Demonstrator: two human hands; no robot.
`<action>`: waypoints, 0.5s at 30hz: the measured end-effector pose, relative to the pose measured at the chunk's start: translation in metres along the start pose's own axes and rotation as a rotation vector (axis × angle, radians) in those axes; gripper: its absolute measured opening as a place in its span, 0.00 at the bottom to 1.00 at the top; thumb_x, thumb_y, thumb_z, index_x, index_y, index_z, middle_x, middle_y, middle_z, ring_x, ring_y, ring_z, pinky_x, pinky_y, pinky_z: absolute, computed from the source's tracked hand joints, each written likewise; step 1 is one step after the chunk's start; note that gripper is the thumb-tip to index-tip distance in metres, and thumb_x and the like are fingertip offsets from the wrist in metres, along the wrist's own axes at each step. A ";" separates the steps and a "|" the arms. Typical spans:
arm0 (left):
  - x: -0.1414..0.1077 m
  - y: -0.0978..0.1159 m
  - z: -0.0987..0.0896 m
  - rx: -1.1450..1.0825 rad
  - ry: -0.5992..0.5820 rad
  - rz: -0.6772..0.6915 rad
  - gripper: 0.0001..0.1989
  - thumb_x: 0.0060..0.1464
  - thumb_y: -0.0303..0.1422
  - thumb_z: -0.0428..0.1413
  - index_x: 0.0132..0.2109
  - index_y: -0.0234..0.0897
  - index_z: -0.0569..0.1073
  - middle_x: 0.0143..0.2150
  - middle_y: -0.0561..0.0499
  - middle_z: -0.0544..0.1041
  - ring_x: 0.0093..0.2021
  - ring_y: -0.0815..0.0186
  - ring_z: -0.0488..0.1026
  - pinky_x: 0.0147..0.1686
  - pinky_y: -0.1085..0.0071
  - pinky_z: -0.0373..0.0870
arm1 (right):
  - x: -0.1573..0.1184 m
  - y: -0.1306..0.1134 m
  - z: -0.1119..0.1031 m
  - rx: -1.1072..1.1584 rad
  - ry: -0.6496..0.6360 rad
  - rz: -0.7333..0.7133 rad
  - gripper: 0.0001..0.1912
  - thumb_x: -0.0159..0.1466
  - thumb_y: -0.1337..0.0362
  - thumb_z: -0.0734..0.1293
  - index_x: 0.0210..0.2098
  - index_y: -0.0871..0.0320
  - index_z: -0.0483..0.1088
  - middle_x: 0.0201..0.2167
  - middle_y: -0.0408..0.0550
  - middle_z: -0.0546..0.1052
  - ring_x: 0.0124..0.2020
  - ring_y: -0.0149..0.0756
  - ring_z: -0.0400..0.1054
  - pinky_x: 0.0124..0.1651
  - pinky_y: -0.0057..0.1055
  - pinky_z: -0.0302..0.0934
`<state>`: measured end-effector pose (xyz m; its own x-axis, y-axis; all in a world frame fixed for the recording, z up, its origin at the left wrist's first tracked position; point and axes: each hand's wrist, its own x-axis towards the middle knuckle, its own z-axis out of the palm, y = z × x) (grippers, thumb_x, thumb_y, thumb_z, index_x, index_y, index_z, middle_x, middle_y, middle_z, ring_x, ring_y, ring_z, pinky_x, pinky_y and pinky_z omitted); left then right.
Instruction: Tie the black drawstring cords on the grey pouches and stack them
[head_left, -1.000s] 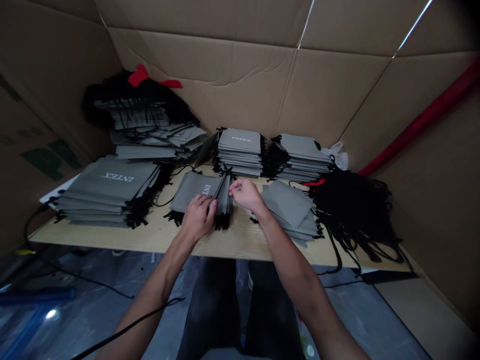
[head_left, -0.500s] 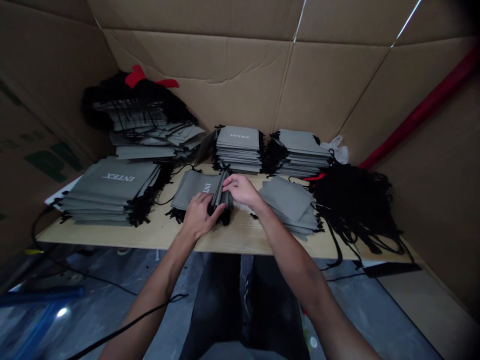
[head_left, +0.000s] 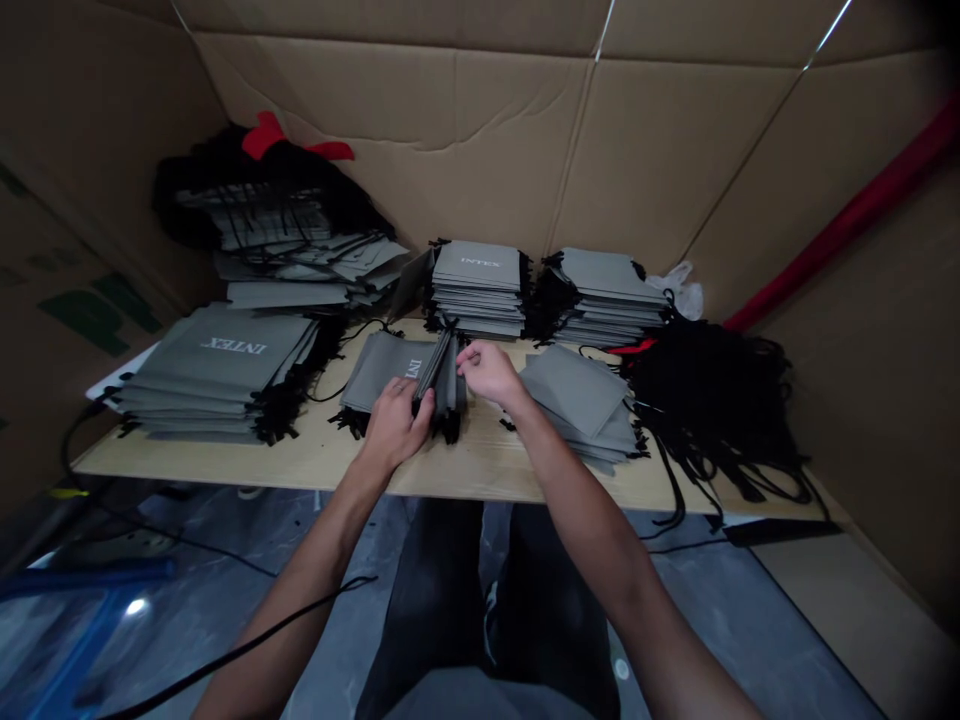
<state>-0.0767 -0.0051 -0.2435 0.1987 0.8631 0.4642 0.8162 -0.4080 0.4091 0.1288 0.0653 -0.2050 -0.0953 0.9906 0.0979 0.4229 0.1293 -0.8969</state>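
Note:
Grey fabric pouches (head_left: 373, 366) with white INTEX print and black cord ends lie in a small stack before me. My left hand (head_left: 396, 420) is closed around the raised right edges of several pouches, bending them upright. Just to the right, my right hand (head_left: 486, 370) has its fingers pinched beside the lifted edges; whether anything thin is between its fingertips is too small to make out. A loose pile of plain grey pouches (head_left: 581, 390) lies right of my right hand.
A tall INTEX pouch stack (head_left: 225, 350) stands at left. Two more stacks, one printed (head_left: 478, 262) and one plain (head_left: 600, 270), stand at the back. Black cords (head_left: 712, 400) heap at right and hang over the table's edge (head_left: 480, 480). Cardboard walls (head_left: 390, 100) enclose the table.
My right hand has moved slightly right, away from the raised pouch edges. My left hand has shifted a little left and still holds them. The view has tilted slightly.

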 end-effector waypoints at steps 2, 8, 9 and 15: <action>0.000 0.001 -0.001 -0.005 -0.003 -0.002 0.14 0.76 0.42 0.59 0.47 0.34 0.79 0.47 0.46 0.81 0.53 0.57 0.79 0.60 0.53 0.77 | 0.001 0.001 0.004 -0.003 -0.031 0.007 0.08 0.75 0.62 0.74 0.42 0.61 0.78 0.37 0.44 0.82 0.40 0.36 0.79 0.51 0.40 0.77; -0.001 0.004 -0.003 -0.010 -0.009 0.000 0.15 0.76 0.43 0.56 0.47 0.35 0.78 0.48 0.45 0.81 0.55 0.56 0.79 0.60 0.52 0.75 | -0.004 -0.009 0.009 0.073 -0.072 0.010 0.03 0.75 0.66 0.72 0.45 0.61 0.78 0.36 0.43 0.83 0.35 0.34 0.79 0.43 0.33 0.76; -0.001 0.004 -0.004 -0.012 -0.010 0.003 0.16 0.77 0.43 0.54 0.48 0.35 0.78 0.49 0.44 0.81 0.55 0.55 0.78 0.60 0.52 0.75 | -0.005 -0.011 0.008 0.088 -0.073 0.012 0.02 0.75 0.68 0.71 0.45 0.60 0.78 0.36 0.43 0.84 0.33 0.33 0.78 0.40 0.31 0.75; -0.003 0.010 -0.008 -0.016 -0.023 0.027 0.22 0.72 0.52 0.55 0.50 0.36 0.79 0.51 0.36 0.83 0.56 0.45 0.76 0.60 0.50 0.75 | -0.009 -0.017 0.004 0.159 -0.100 0.030 0.09 0.74 0.73 0.63 0.42 0.56 0.75 0.37 0.44 0.88 0.18 0.25 0.67 0.24 0.23 0.62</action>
<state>-0.0738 -0.0142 -0.2348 0.2336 0.8583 0.4570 0.8016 -0.4360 0.4090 0.1188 0.0544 -0.1926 -0.1773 0.9836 0.0333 0.2802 0.0829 -0.9563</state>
